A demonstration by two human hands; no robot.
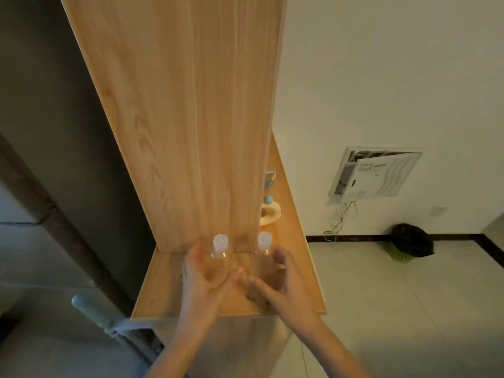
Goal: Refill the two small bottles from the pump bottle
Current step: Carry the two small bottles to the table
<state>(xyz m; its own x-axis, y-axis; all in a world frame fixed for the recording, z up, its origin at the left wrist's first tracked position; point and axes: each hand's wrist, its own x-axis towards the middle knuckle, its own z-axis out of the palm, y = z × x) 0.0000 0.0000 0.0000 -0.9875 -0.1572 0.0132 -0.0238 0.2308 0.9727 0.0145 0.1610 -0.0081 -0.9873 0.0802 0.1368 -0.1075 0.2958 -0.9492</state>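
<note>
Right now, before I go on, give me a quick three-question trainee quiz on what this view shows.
1. True or false: the left bottle and the right bottle stand uncapped.
2. Which does the left hand curl round? A the left bottle; B the right bottle; C neither.
3. Fill in: both bottles stand upright on the wooden ____.

Key: 1 false, each wears a white cap; 2 A; 3 shelf.
</note>
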